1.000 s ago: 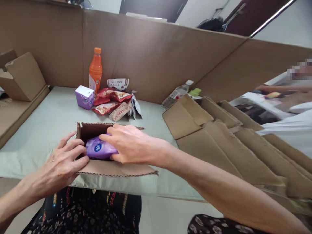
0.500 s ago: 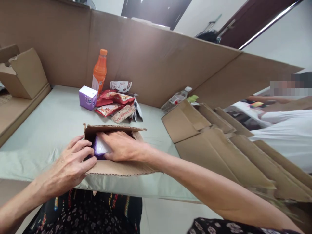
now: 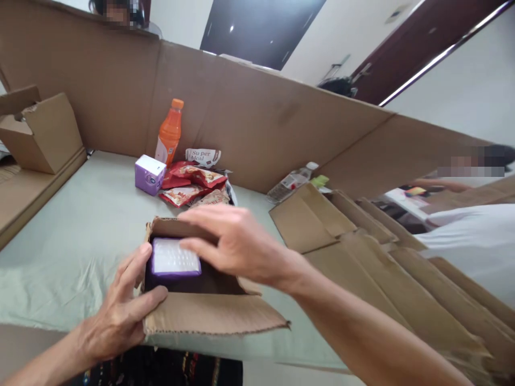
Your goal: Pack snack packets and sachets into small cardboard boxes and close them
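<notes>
An opened cardboard box (image 3: 217,313) sits before me on the cloth-covered table. Inside, against its left end, lies a purple and white tissue pack (image 3: 177,257). My left hand (image 3: 124,305) grips the box's left end, thumb over the near edge and fingers along the outer side. Over the box's opening is my right hand (image 3: 237,241), fingers extended and apart, holding nothing. Its thumb is close to the pack's top; I cannot tell whether they touch. Beyond the box stand a second purple tissue pack (image 3: 150,175), an orange drink bottle (image 3: 169,134) and several red snack packets (image 3: 193,182).
Flattened cardboard boxes (image 3: 362,268) pile up at the right, with a clear plastic bottle (image 3: 293,181) behind them. A cardboard box (image 3: 52,134) stands at the left. A cardboard wall (image 3: 241,112) borders the table's back. A person in white (image 3: 475,236) is at the far right.
My right hand has come up out of the box and off the tissue pack, which now lies inside in plain view. My left hand has shifted its hold on the box's left end.
</notes>
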Tool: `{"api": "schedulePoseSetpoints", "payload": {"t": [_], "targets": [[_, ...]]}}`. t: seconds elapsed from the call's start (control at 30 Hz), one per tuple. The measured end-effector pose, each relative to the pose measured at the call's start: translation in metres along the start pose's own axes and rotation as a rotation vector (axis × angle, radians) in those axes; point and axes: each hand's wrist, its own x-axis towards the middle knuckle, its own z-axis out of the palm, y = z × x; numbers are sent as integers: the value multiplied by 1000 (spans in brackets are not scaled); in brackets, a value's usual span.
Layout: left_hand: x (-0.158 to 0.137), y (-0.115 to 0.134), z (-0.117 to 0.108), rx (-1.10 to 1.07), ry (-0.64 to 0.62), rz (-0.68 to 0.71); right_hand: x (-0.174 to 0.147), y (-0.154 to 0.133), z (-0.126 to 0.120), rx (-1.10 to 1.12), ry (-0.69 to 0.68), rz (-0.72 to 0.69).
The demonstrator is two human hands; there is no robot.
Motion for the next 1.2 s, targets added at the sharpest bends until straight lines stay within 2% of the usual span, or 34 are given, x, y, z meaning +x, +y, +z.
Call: {"api": "schedulePoseSetpoints", "payload": {"t": [0.07,0.1,0.17,0.27,0.37,0.47,0.53,0.6,0.7,0.77,0.83,0.9,0.97,1.03,1.1,1.2], "targets": [[-10,-1,9,-18,66,-13,19,16,-16,-18,166,65],[-13,-2,13,-22,90,-9,35,26,-18,-47,196,95],[-16,-3,16,-27,100,7,76,52,-13,-128,158,131],[-14,-3,16,-30,75,7,147,89,17,-225,-33,143],[-11,-1,13,-16,55,5,203,110,58,-248,-150,249],[-10,0,11,13,10,7,231,116,90,-203,-192,358],[-9,-1,10,3,-4,-12,233,118,99,-176,-198,388],[-8,-2,10,-31,10,-29,225,119,91,-172,-171,407],[-4,-6,12,-83,30,-24,192,121,49,-6,14,371],[0,-8,14,-105,51,-31,154,116,11,313,213,273],[3,-10,16,-109,91,-30,103,102,-22,687,405,107],[5,-11,18,-112,123,-18,46,85,-40,882,501,-13],[7,-12,19,-114,145,-16,-8,68,-38,909,536,-1],[8,-11,18,-104,142,-35,-51,57,-22,843,545,95],[11,-10,15,-68,123,-51,-77,53,0,791,522,157],[17,-6,10,-9,95,-55,-92,56,23,742,452,154]]}}
